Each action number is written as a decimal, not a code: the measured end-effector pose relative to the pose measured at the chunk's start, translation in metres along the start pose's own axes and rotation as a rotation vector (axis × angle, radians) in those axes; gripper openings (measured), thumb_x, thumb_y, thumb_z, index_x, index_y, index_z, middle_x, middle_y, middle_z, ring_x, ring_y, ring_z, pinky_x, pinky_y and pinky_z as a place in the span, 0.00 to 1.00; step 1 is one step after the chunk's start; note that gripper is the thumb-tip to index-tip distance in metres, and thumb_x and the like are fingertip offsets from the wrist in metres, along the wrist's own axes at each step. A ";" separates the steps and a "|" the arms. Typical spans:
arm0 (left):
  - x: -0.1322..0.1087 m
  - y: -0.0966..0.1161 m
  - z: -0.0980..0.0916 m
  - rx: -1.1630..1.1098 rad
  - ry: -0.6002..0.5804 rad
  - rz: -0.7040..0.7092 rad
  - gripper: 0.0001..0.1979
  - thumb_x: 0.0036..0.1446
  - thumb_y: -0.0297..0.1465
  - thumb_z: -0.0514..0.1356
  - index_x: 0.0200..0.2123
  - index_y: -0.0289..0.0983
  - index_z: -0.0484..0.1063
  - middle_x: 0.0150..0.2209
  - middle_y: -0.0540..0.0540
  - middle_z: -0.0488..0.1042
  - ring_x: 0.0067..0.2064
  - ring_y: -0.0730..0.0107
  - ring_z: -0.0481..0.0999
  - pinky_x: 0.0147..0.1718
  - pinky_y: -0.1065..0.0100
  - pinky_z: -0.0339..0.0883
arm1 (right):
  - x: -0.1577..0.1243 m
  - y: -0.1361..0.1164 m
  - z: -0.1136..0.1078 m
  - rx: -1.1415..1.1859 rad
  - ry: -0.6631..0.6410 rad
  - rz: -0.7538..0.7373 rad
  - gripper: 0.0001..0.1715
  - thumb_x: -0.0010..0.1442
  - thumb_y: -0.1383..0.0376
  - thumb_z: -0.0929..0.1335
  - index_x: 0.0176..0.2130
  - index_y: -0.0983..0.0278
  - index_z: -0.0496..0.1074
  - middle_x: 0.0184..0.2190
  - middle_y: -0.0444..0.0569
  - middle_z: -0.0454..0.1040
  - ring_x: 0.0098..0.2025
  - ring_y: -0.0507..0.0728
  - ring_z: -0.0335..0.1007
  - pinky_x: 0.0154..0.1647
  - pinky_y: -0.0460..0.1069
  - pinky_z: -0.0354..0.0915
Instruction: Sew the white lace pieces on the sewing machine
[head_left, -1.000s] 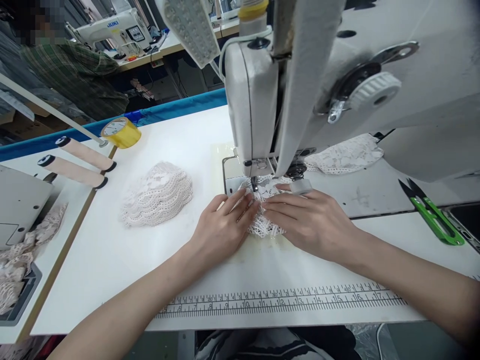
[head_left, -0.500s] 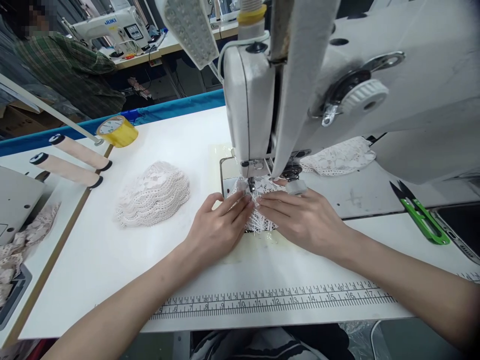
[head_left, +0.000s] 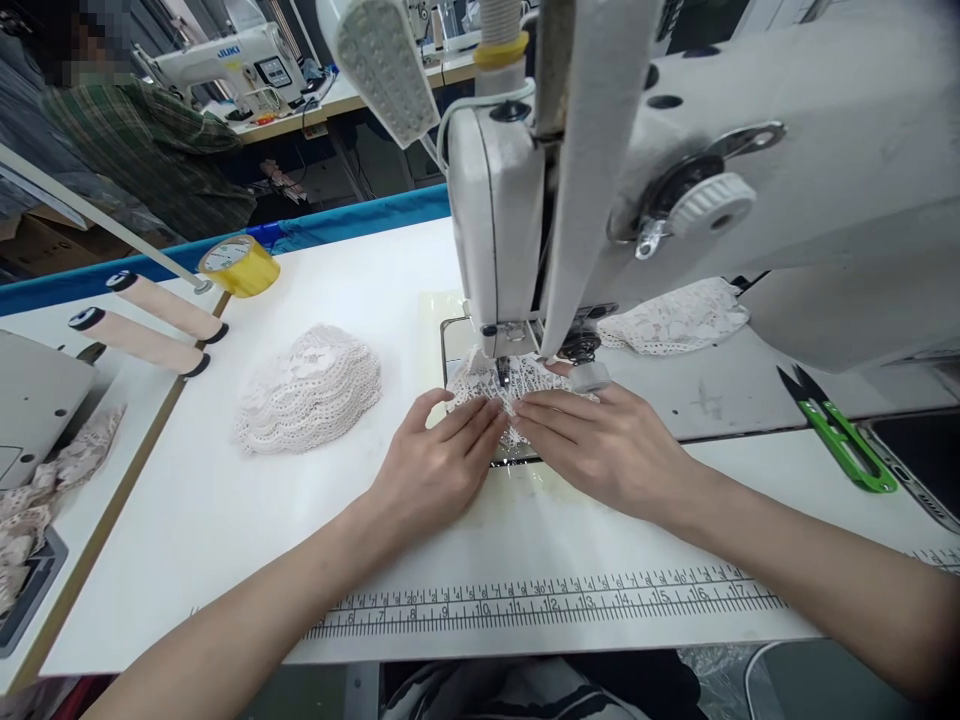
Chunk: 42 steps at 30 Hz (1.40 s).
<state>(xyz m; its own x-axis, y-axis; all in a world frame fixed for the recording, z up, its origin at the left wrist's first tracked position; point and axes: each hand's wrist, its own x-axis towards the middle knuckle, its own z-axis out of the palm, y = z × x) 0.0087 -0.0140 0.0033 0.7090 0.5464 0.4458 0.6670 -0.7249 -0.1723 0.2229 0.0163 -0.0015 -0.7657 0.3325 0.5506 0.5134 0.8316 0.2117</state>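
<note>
A piece of white lace [head_left: 480,378] lies beneath the presser foot [head_left: 503,370] of a white sewing machine [head_left: 491,220]. My left hand [head_left: 442,455] rests on the near left part of the lace, fingers stretched flat and thumb held apart. From the other side, my right hand [head_left: 615,445] lies with extended fingers over the lace's near right part, its thumb reaching toward the foot. The fingertips of both hands almost meet just in front of the needle area. My fingers cover much of the lace's near edge.
A lace stack [head_left: 311,390] sits left, near yellow tape [head_left: 240,265] and thread cones [head_left: 139,343]. More lace [head_left: 675,315] lies behind the needle. Green snips [head_left: 836,430] and a phone [head_left: 919,460] are right. A ruler [head_left: 547,600] runs along the front; another person [head_left: 142,150] works beyond.
The lace has fed away from me under the presser foot, with more showing behind and left of it. Both hands stay flat on it. The whole view has shifted slightly.
</note>
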 end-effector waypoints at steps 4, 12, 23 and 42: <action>0.001 -0.001 0.002 -0.008 0.001 -0.033 0.12 0.64 0.24 0.54 0.49 0.32 0.73 0.49 0.42 0.78 0.50 0.65 0.77 0.54 0.56 0.59 | 0.000 0.002 0.001 0.009 0.008 0.000 0.15 0.64 0.76 0.62 0.41 0.68 0.77 0.40 0.49 0.81 0.43 0.55 0.75 0.56 0.55 0.62; 0.005 -0.008 0.010 -0.025 0.004 -0.079 0.13 0.65 0.26 0.54 0.50 0.33 0.73 0.49 0.41 0.78 0.51 0.63 0.77 0.57 0.54 0.55 | 0.000 0.007 0.008 -0.031 -0.029 0.017 0.15 0.63 0.76 0.63 0.42 0.67 0.77 0.42 0.48 0.80 0.40 0.54 0.76 0.53 0.54 0.63; 0.001 0.005 -0.003 -0.005 -0.004 -0.077 0.12 0.65 0.30 0.55 0.47 0.31 0.74 0.47 0.41 0.79 0.50 0.64 0.77 0.57 0.54 0.56 | 0.002 -0.001 -0.001 0.036 -0.009 0.074 0.10 0.63 0.72 0.65 0.38 0.64 0.77 0.39 0.45 0.81 0.39 0.54 0.75 0.51 0.53 0.62; 0.008 -0.017 0.013 -0.077 -0.016 -0.181 0.17 0.67 0.36 0.54 0.51 0.32 0.73 0.50 0.40 0.77 0.53 0.60 0.76 0.66 0.48 0.45 | 0.007 0.006 0.008 -0.004 -0.115 0.180 0.15 0.68 0.66 0.62 0.44 0.67 0.77 0.41 0.53 0.80 0.44 0.59 0.74 0.60 0.58 0.57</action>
<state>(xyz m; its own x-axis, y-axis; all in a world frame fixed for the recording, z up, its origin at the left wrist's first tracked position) 0.0061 0.0079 -0.0015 0.5830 0.6769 0.4493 0.7649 -0.6437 -0.0228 0.2172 0.0269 -0.0026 -0.7003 0.5248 0.4840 0.6478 0.7521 0.1218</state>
